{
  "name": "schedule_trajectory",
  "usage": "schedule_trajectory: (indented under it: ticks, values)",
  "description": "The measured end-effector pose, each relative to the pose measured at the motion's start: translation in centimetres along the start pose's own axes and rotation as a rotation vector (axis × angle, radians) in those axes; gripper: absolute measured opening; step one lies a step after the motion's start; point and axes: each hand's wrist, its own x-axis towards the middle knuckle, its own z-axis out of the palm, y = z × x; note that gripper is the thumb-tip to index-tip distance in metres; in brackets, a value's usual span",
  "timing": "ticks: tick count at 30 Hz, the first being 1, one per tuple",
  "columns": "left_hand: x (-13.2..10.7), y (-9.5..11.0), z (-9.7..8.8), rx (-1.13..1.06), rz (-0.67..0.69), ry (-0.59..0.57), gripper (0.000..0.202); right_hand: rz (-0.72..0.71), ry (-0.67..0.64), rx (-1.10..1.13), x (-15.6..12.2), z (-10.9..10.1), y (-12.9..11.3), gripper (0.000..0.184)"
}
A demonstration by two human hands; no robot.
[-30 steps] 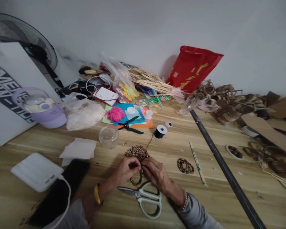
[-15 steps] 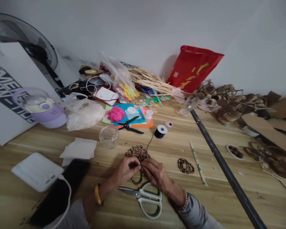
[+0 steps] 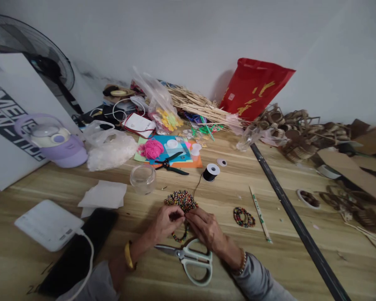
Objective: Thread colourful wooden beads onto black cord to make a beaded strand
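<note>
My left hand [image 3: 168, 221] is closed in a pinch, thumb and forefinger meeting at the end of a string of multicoloured beads [image 3: 179, 239]. My right hand [image 3: 207, 227] is closed as well, its fingertips touching my left ones at the same spot. The string curves below both hands; its top is hidden by the fingers. Just beyond them lies a heap of loose beads [image 3: 181, 200]. Black cord runs from a white-rimmed spool [image 3: 211, 172] down toward the heap. Scissors [image 3: 191, 259] with pale green handles rest below my hands.
Finished-looking bead loops [image 3: 244, 217] and a green-white stick [image 3: 261, 215] lie on the right. A clear jar [image 3: 143, 179], pruning shears [image 3: 172, 164] and pink yarn [image 3: 151, 149] stand beyond. A white power bank [image 3: 48, 225] sits left. A dark strip [image 3: 294, 217] crosses the table.
</note>
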Motion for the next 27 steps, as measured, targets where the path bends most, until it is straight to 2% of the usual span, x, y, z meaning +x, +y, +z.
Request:
schedule_trajectory:
  ticks: [6,10,18,27]
  values:
    - [-0.15,-0.65,0.3,0.077,0.052,0.04,0.009,0.042,-0.017,0.06,0.11,0.2,-0.1,0.021]
    - [-0.2,-0.67,0.15,0.116,0.068,0.022,0.01,0.066,-0.03,0.073,0.03,0.41,-0.06,0.019]
    - [-0.13,-0.12,-0.18,0.008,0.056,-0.018,0.01,-0.008,0.03,0.04,-0.14,0.44,0.11,0.018]
    - [-0.12,-0.16,-0.08,0.003,0.039,-0.022,0.009,-0.046,-0.002,-0.045,0.11,-0.12,-0.15,0.022]
